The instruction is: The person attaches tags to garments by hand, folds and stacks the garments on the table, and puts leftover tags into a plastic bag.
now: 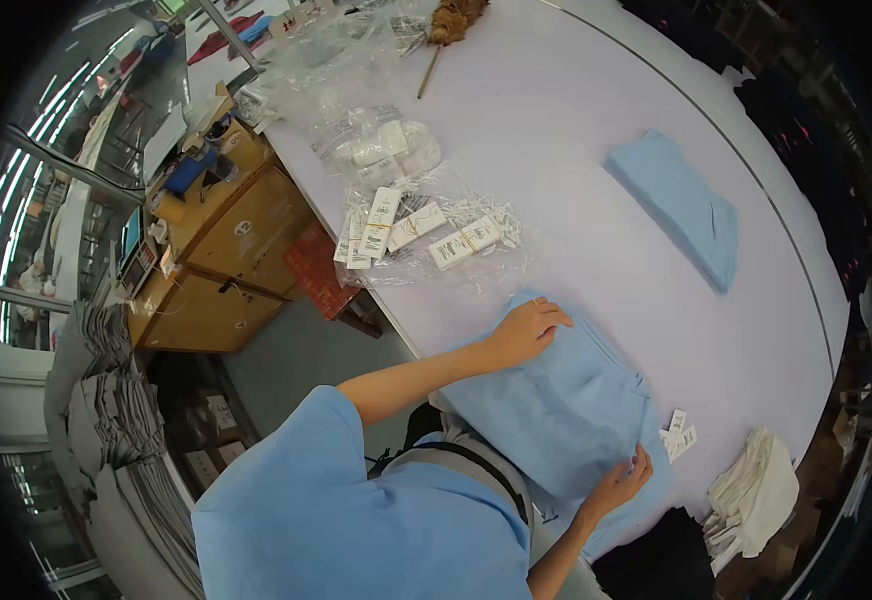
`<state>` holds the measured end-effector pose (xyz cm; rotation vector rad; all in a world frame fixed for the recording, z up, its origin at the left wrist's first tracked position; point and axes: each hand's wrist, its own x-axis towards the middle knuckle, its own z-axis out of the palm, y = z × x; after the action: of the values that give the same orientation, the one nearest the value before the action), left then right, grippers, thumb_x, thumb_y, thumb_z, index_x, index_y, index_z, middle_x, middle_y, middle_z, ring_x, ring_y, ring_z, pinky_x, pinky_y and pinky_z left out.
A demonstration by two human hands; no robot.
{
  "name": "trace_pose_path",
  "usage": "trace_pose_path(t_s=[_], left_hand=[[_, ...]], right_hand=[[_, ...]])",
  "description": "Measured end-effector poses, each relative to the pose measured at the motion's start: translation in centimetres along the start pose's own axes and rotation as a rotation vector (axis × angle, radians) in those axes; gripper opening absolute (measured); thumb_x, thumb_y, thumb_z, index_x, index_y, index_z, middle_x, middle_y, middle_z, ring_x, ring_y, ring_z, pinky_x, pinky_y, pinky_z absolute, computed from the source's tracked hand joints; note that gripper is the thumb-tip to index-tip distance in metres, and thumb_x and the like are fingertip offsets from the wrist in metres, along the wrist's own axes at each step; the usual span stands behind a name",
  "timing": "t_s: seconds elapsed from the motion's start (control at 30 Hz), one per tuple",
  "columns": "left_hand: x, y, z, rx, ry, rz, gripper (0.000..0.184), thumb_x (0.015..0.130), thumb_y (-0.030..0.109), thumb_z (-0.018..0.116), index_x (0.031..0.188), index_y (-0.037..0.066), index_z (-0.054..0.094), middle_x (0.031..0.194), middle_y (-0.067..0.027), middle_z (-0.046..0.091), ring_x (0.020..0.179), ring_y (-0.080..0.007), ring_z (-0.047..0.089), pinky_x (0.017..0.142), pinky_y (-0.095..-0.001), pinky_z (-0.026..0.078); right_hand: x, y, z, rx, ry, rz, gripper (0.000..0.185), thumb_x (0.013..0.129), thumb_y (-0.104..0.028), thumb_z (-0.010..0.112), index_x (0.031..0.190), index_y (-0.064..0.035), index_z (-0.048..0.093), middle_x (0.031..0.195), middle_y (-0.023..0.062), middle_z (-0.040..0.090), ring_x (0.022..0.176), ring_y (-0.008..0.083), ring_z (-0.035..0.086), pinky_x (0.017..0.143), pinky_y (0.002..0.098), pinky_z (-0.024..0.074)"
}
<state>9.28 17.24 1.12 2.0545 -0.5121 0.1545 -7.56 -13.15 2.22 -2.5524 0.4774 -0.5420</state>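
A light blue garment (576,400) lies partly folded on the table edge in front of me, its near side hanging toward my lap. My left hand (528,332) rests on its far left corner with the fingers stretched over the cloth. On the right part of the garment lies my right hand (618,488), fingers apart and touching the fabric near its edge. Just past that edge are a few white tags (678,436). Farther back on the table is another folded light blue garment (678,208).
Bundled white tags (416,226) and clear plastic bags (341,75) cover the table's left side. White cloth (754,490) and black cloth (661,560) lie at right. Wooden cabinets (246,235), a red stool (322,268) and stacked grey fabric (121,430) stand left.
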Motion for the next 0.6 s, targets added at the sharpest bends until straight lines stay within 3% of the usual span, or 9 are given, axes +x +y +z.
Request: trace_pose_path(t_s=[0.07, 0.23, 0.37, 0.43, 0.53, 0.6], left_hand=[[-2.2, -1.3, -1.1, 0.121, -0.006, -0.051, 0.030, 0.086, 0.004, 0.063, 0.115, 0.013, 0.069, 0.113, -0.0029, 0.069, 0.098, -0.0228, 0.061, 0.085, -0.0333, 0.050], [-3.7, -3.3, 0.0, 0.441, 0.193, 0.123, 0.019, 0.084, 0.008, 0.063, 0.102, 0.009, 0.070, 0.100, -0.0050, 0.070, 0.086, -0.0249, 0.063, 0.079, -0.0338, 0.051], [-3.9, -5.0, 0.3, 0.103, 0.035, -0.350, 0.018, 0.084, 0.011, 0.066, 0.101, 0.009, 0.069, 0.094, -0.0071, 0.069, 0.073, -0.0255, 0.061, 0.071, -0.0351, 0.050], [-4.0, -4.9, -1.1, -0.017, 0.188, -0.380, 0.019, 0.083, 0.011, 0.068, 0.101, 0.007, 0.067, 0.088, -0.0076, 0.067, 0.061, -0.0265, 0.057, 0.066, -0.0366, 0.049], [-2.1, -3.5, -5.5, -0.053, 0.293, -0.308, 0.018, 0.083, 0.006, 0.069, 0.101, 0.005, 0.067, 0.097, -0.0058, 0.069, 0.075, -0.0255, 0.061, 0.072, -0.0372, 0.049], [1.0, -7.9, -7.9, 0.466, 0.602, -0.192, 0.031, 0.083, 0.012, 0.070, 0.112, 0.005, 0.063, 0.106, -0.0114, 0.065, 0.093, -0.0290, 0.058, 0.083, -0.0376, 0.049]], right_hand=[[1.5, -0.3, 1.0, 0.053, -0.038, -0.085, 0.043, 0.090, 0.007, 0.052, 0.130, -0.0045, 0.063, 0.125, 0.0158, 0.060, 0.111, 0.0311, 0.059, 0.093, 0.0372, 0.0493], [6.2, 0.4, 3.5, 0.005, -0.207, 0.042, 0.030, 0.097, -0.003, 0.055, 0.126, -0.0027, 0.064, 0.125, 0.0149, 0.063, 0.109, 0.0301, 0.062, 0.094, 0.0355, 0.0510], [7.4, 2.1, 2.6, 0.175, -0.086, 0.339, 0.026, 0.101, -0.009, 0.053, 0.123, -0.0009, 0.064, 0.123, 0.0134, 0.066, 0.109, 0.0279, 0.064, 0.092, 0.0341, 0.0524], [7.1, 2.8, 2.8, 0.165, -0.080, 0.344, 0.025, 0.101, -0.009, 0.053, 0.122, -0.0008, 0.064, 0.122, 0.0128, 0.067, 0.109, 0.0271, 0.064, 0.093, 0.0341, 0.0518], [7.1, 3.3, 3.6, 0.149, -0.043, 0.377, 0.024, 0.101, -0.008, 0.052, 0.119, -0.0007, 0.065, 0.118, 0.0112, 0.068, 0.111, 0.0249, 0.063, 0.096, 0.0343, 0.0503], [6.7, 1.7, 3.4, 0.169, -0.045, 0.340, 0.024, 0.100, -0.008, 0.052, 0.119, -0.0008, 0.065, 0.118, 0.0110, 0.069, 0.110, 0.0245, 0.063, 0.097, 0.0343, 0.0496]])
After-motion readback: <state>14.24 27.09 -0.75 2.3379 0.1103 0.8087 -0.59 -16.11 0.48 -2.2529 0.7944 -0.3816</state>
